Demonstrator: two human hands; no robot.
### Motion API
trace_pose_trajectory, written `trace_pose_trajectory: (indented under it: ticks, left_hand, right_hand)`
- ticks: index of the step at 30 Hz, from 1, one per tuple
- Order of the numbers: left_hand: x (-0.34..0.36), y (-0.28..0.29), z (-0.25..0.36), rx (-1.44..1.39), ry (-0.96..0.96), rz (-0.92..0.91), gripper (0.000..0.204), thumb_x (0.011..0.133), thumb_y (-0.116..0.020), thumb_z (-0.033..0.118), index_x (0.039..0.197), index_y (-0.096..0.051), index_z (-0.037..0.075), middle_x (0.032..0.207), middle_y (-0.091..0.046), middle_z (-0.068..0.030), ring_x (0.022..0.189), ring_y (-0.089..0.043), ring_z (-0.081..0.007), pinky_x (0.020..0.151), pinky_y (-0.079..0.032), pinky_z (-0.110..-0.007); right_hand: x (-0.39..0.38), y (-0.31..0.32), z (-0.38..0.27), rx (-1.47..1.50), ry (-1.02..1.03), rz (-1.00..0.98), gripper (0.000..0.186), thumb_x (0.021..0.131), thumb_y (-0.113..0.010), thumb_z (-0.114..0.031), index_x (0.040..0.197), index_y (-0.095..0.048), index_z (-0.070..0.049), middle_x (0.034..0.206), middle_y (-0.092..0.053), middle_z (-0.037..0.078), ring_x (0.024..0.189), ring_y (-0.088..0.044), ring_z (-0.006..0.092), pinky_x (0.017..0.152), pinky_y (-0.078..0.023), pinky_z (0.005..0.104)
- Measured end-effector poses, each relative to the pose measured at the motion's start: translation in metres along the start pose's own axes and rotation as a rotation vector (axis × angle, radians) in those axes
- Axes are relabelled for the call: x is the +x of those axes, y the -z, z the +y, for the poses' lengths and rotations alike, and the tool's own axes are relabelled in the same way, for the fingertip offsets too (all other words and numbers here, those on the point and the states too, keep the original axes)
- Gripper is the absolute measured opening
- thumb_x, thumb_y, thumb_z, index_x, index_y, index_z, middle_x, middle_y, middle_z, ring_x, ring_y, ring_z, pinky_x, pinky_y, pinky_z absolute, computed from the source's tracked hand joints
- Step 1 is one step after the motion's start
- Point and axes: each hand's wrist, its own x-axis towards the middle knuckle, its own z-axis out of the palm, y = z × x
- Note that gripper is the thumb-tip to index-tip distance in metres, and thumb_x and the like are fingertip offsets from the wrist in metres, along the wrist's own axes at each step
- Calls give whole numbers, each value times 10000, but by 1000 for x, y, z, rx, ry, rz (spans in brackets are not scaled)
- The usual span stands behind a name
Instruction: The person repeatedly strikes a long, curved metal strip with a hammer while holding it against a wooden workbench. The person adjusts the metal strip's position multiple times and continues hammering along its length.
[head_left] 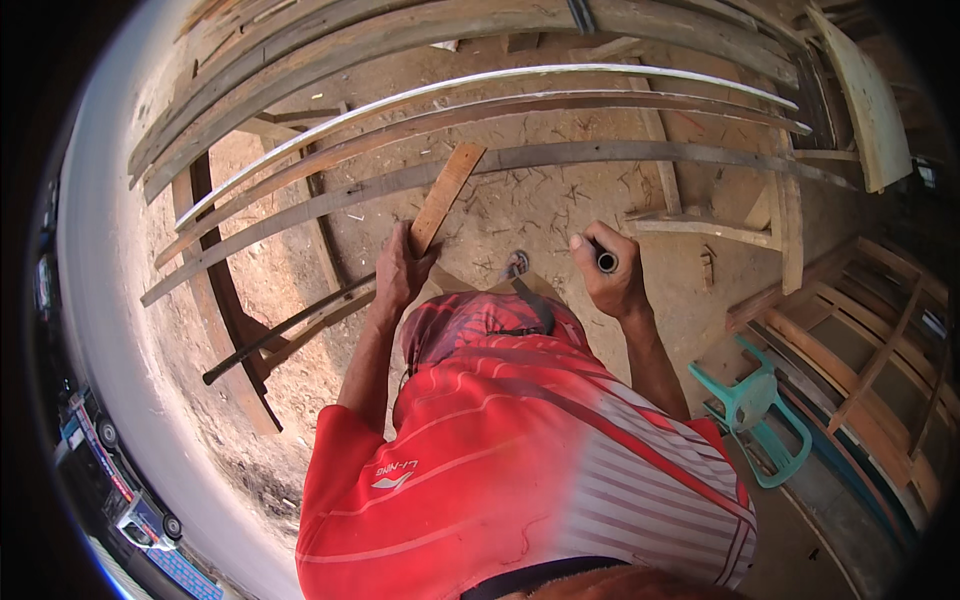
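My left hand point(401, 270) grips the near end of a short flat wooden board point(447, 192) that points away from me over the sandy ground. My right hand point(610, 275) is closed around a dark tubular handle point(605, 261); I see only its open round end, and the rest of the tool is hidden. My red patterned shirt point(520, 440) fills the lower middle. A foot in a sandal point(517, 265) shows between the hands.
Several long curved wooden planks point(480, 110) lie across the ground ahead. A dark bar point(290, 325) lies to the left. A turquoise plastic chair point(755, 405) and wooden frames point(860, 330) stand on the right. Vehicles point(130, 510) are at the lower left.
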Motion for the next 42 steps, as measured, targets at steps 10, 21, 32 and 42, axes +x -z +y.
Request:
trace_pose_trajectory:
  ticks: [10, 21, 32, 42]
  left_hand:
    - [44, -66, 62, -657, 170, 201, 364, 910, -779, 259, 1076, -538, 44, 865, -607, -58, 770, -608, -184, 708, -535, -372]
    - [84, -59, 16, -1084, 451, 618, 427, 903, -818, 333, 995, -513, 49, 849, -565, -92, 692, -615, -200, 617, -561, -368]
    - [93, -66, -16, -1142, 632, 862, 439, 921, -779, 320, 1080, -618, -56, 875, -628, -88, 704, -621, -210, 567, -519, -387]
    - [182, 6, -18, -736, 806, 871, 749, 917, -627, 622, 984, -674, -123, 851, -655, -150, 689, -649, -246, 508, -501, -399]
  right_hand:
    - [-96, 58, 156, 19, -369, 219, 296, 996, -686, -287, 1029, -702, 6, 785, -689, 118, 699, -646, 173, 657, -500, 333]
    - [2, 84, 247, 604, -720, 672, 549, 996, -688, -428, 1354, -621, -18, 1060, -731, 112, 784, -702, 182, 659, -501, 311]
    - [129, 119, 302, 545, -744, 1071, 364, 1017, -697, -286, 1276, -664, -32, 1119, -731, 72, 846, -687, 152, 753, -511, 321]
    - [225, 74, 235, 534, -735, 760, 290, 1001, -688, -211, 1226, -671, -28, 943, -665, 16, 737, -594, 112, 672, -496, 290]
